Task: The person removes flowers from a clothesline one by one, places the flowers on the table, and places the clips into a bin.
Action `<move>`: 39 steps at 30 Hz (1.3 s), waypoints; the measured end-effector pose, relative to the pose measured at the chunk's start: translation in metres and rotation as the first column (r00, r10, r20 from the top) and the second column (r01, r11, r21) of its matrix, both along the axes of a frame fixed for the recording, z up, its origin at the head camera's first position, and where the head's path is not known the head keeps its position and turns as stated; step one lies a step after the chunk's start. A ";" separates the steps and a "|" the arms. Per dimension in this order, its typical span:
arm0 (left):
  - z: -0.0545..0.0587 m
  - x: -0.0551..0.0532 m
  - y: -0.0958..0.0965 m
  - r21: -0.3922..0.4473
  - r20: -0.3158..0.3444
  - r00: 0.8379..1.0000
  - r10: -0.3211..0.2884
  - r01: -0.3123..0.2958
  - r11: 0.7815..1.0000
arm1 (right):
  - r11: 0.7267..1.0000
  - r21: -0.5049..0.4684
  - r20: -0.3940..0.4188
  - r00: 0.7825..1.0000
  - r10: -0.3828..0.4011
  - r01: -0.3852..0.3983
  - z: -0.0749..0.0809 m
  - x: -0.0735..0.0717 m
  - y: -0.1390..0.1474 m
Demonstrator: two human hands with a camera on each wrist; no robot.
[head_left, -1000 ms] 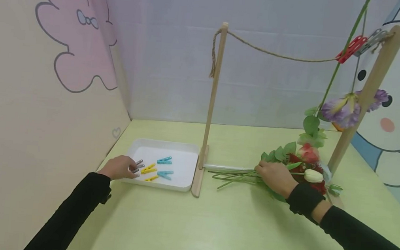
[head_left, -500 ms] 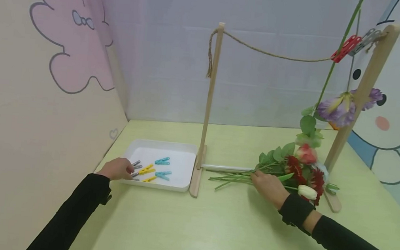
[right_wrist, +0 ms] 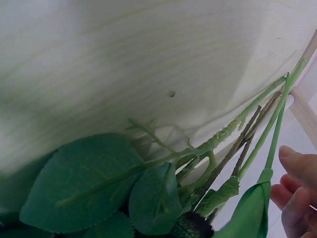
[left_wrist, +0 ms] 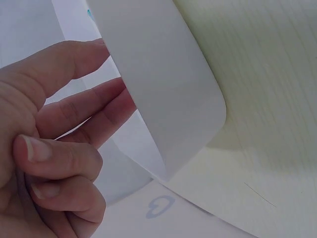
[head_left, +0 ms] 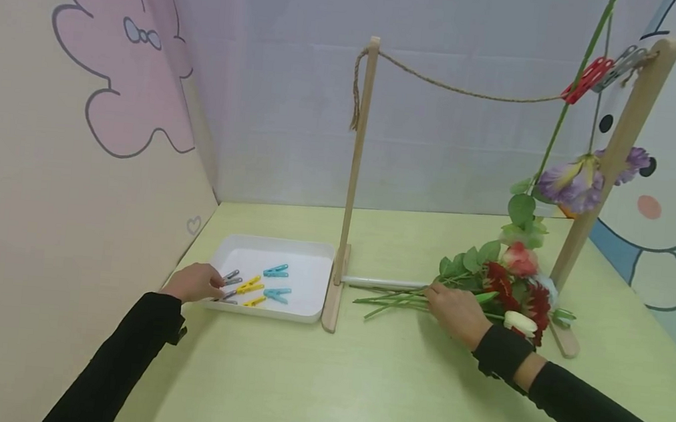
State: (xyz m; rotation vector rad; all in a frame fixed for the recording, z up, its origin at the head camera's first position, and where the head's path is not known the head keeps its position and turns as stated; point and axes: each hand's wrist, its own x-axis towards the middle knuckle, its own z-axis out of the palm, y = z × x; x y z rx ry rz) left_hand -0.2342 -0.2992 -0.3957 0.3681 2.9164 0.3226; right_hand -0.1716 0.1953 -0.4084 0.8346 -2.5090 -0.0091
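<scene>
My left hand (head_left: 194,282) reaches over the near left wall of a white tray (head_left: 305,315), beside the grey clothespins (head_left: 232,281). In the left wrist view its thumb and two fingers reach in, apart; their tips are partly behind the tray wall (left_wrist: 158,69), and the other two fingers are curled. Yellow clothespins (head_left: 249,287) and blue clothespins (head_left: 275,294) lie in the tray too. My right hand (head_left: 456,312) is at the green stems (head_left: 393,299) of a flower bunch. The right wrist view has its thumb (right_wrist: 299,161) and bent fingers close beside a tulip stem (right_wrist: 277,131).
A wooden stand has a left post (head_left: 357,159) and right post (head_left: 616,168), joined by a twine rope (head_left: 475,94). Red clothespin (head_left: 587,80) and grey clothespin (head_left: 624,70) hold hanging stems with a purple flower (head_left: 575,185). A white tulip (head_left: 520,323) and red flowers (head_left: 500,285) lie below.
My right hand has come down slightly toward the table, and the white tulip has dropped lower with its leaf. My left hand has shifted slightly away from the grey clothespins.
</scene>
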 end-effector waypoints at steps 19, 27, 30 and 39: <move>0.039 -0.006 0.018 -0.011 -0.066 0.994 -0.084 0.084 0.996 | 0.996 -0.085 -0.048 0.999 -0.002 -0.002 0.027 0.014 0.011; 0.109 -0.012 0.045 -0.049 -0.154 0.976 -0.152 0.146 0.988 | 0.993 -0.111 -0.088 0.995 -0.035 0.025 0.048 0.016 0.036; 0.149 -0.014 0.063 -0.032 -0.199 0.968 -0.150 0.146 0.989 | 0.989 -0.146 -0.135 0.990 -0.036 0.016 0.060 0.015 0.050; 0.281 0.004 0.172 -0.093 -0.364 0.868 -0.338 0.327 0.940 | 0.940 -0.330 -0.187 0.970 -0.155 0.086 0.117 0.005 0.086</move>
